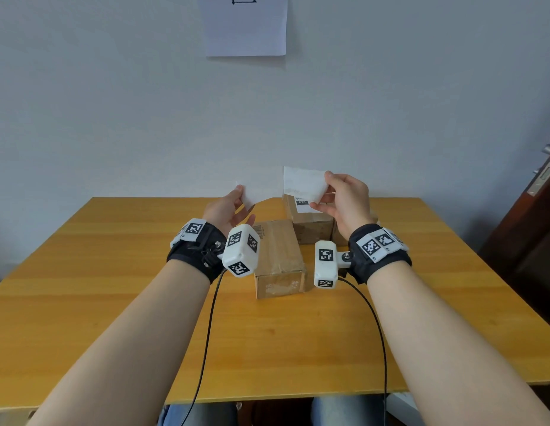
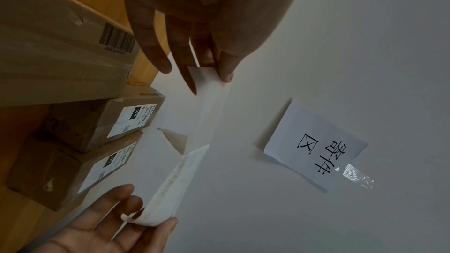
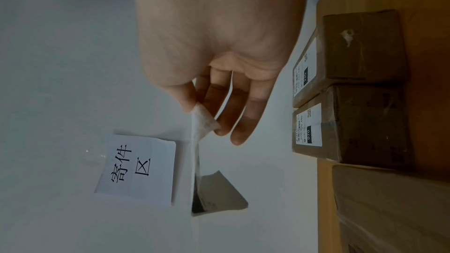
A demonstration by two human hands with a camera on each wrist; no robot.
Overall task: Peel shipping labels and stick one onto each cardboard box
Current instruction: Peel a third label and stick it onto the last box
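Observation:
A white shipping label sheet (image 1: 302, 184) is held in the air above the boxes, split into two layers that stay joined by a curved strip. My left hand (image 1: 242, 196) pinches the plain white layer (image 2: 210, 88) between thumb and fingers. My right hand (image 1: 322, 192) pinches a corner of the other layer (image 3: 203, 120), which has faint print on it. I cannot tell which layer is the sticker. Below, a long cardboard box (image 1: 278, 256) has a bare top. Behind it stand two smaller boxes, each bearing a label: 070 (image 2: 97, 122) and 220 (image 3: 353, 55).
The boxes sit mid-way along the far side of a wooden table (image 1: 113, 272) that meets a pale wall. A paper sign (image 1: 246, 26) is taped high on the wall. A dark door (image 1: 538, 216) stands at the right. Cables hang from both wrist cameras.

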